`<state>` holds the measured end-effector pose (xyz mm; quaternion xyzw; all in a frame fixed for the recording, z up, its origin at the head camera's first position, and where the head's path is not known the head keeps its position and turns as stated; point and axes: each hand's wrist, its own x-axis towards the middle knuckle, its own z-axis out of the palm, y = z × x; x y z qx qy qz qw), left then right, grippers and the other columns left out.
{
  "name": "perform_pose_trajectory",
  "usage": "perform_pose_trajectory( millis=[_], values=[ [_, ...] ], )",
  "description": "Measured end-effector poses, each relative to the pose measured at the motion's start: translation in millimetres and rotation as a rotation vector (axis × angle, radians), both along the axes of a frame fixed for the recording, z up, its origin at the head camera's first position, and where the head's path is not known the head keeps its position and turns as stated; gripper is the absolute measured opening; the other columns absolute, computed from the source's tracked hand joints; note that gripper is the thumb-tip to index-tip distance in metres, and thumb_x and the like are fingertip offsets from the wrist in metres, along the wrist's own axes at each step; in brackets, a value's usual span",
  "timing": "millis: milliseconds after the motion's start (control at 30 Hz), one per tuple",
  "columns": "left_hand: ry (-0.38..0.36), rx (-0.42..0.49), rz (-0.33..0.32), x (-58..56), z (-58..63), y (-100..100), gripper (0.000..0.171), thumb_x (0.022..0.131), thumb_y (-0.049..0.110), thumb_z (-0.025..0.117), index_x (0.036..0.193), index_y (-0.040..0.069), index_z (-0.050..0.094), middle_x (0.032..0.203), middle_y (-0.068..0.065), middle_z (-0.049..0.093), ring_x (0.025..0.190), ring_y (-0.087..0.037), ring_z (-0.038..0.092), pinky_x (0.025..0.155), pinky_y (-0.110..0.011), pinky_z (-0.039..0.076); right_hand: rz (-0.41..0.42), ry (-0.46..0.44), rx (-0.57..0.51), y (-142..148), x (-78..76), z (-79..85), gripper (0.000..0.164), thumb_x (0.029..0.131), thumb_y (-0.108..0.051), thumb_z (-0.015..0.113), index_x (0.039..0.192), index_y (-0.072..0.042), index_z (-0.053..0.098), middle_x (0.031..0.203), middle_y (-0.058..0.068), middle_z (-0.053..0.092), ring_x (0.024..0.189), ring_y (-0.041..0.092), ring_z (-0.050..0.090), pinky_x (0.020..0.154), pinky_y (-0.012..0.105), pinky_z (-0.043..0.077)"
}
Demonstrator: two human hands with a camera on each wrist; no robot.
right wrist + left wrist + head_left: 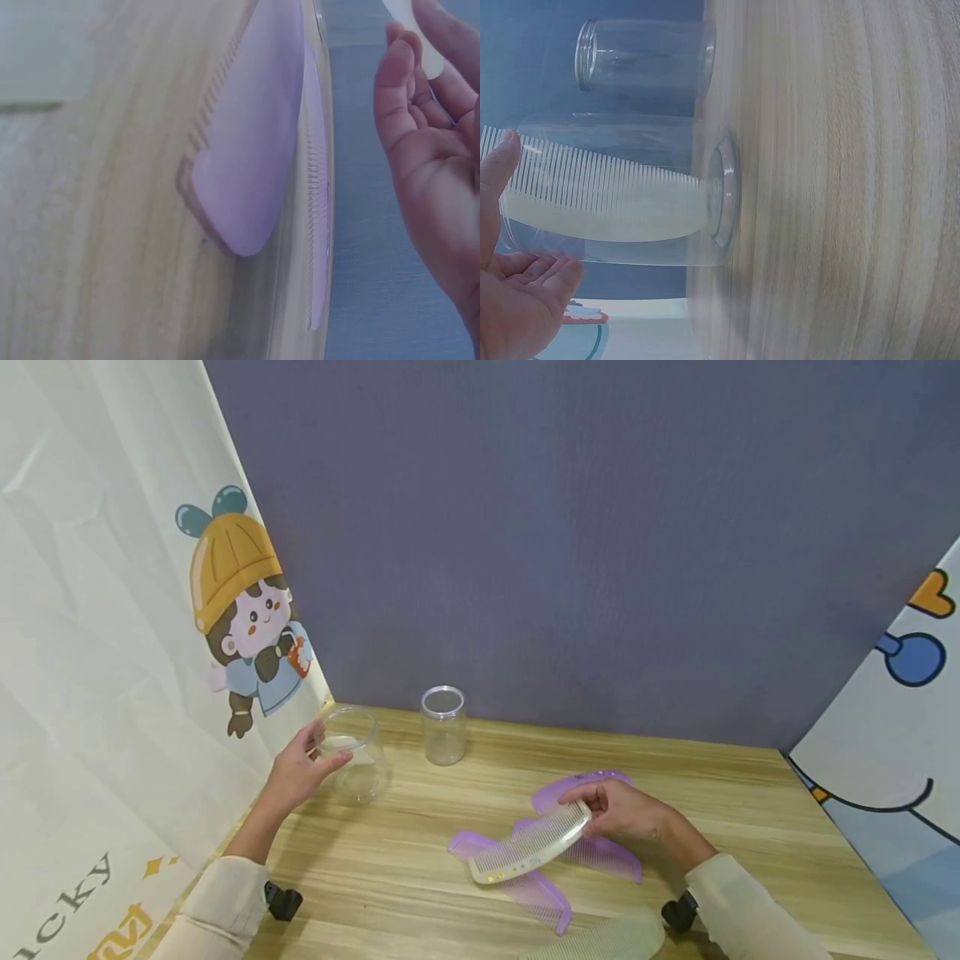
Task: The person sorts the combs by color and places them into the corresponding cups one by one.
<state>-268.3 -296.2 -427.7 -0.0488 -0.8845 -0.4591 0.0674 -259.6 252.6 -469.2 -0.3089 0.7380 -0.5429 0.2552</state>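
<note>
Left hand [296,770] gripping clear jar [363,782], pale comb [607,217] inside, right hand [624,812] pinching second pale comb [532,849], purple combs [611,858] beneath

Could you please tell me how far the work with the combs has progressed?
Seemingly done: one pale comb is inside the clear jar held by the left hand.
In hand: the right hand holds a second pale comb outside the jar.
Probably left: three purple combs and a third pale comb on the table; the other jar shows no comb inside.
</note>
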Motion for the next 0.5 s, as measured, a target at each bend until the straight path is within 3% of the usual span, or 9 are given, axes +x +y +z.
perform_pose_trajectory(
  millis=[167, 367, 500],
  values=[
    [-0.002, -0.007, 0.001, 0.5, 0.3, -0.1, 0.1, 0.092, 0.041, 0.076, 0.16, -0.005, 0.017, 0.16, -0.034, 0.03, 0.149, -0.049, 0.032, 0.122, -0.056, 0.035, -0.022, 0.001, -0.005, -0.4, -0.6, 2.3, 0.061, 0.088, -0.001, 0.075, 0.139, 0.018, 0.048, 0.122, 0.014, 0.066, 0.097, 0.013, 0.071, 0.077, 0.024, 0.063],
    [-0.011, -0.007, 0.003, 1.7, 1.7, 0.6, 0.101, 0.092, 0.041, 0.076, 0.16, -0.006, 0.017, 0.16, -0.035, 0.031, 0.149, -0.048, 0.032, 0.122, -0.056, 0.035, -0.095, 0.024, 0.046, -3.3, -1.4, 4.3, 0.059, 0.087, -0.003, 0.077, 0.139, 0.013, 0.053, 0.121, 0.015, 0.065, 0.095, 0.014, 0.069, 0.076, 0.023, 0.062],
    [-0.012, -0.012, 0.006, 1.5, 2.0, 0.5, 0.101, 0.092, 0.042, 0.075, 0.16, -0.005, 0.017, 0.16, -0.035, 0.031, 0.149, -0.048, 0.033, 0.122, -0.056, 0.035, -0.077, 0.003, 0.027, -4.4, -4.2, 7.5, 0.061, 0.089, -0.005, 0.077, 0.141, 0.014, 0.05, 0.118, 0.009, 0.071, 0.096, 0.012, 0.07, 0.076, 0.023, 0.062]
  ],
)
